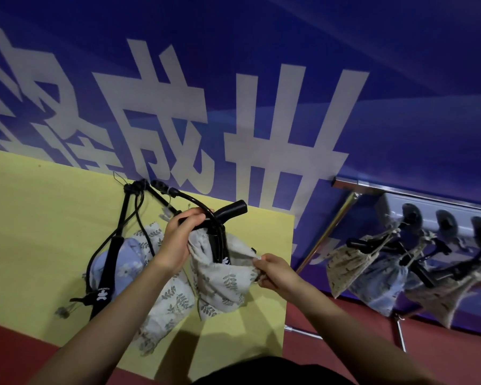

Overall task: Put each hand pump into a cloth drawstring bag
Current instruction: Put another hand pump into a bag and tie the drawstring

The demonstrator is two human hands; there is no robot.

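While left grip (175, 240) clamps pump (228, 211), right grip (272, 270) apparently pinches bag (222, 282).

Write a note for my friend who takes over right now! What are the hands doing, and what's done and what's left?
Left hand grips the T-handle of the black hand pump standing partly inside the grey leaf-print cloth bag.
Right hand pinches that bag's rim, holding it open.
Both are on the yellow table.
Done: several bagged pumps lie on the floor to the right.
Left: push this pump in; then bag the second black pump, lying on the blue floral bag beside another leaf-print bag.
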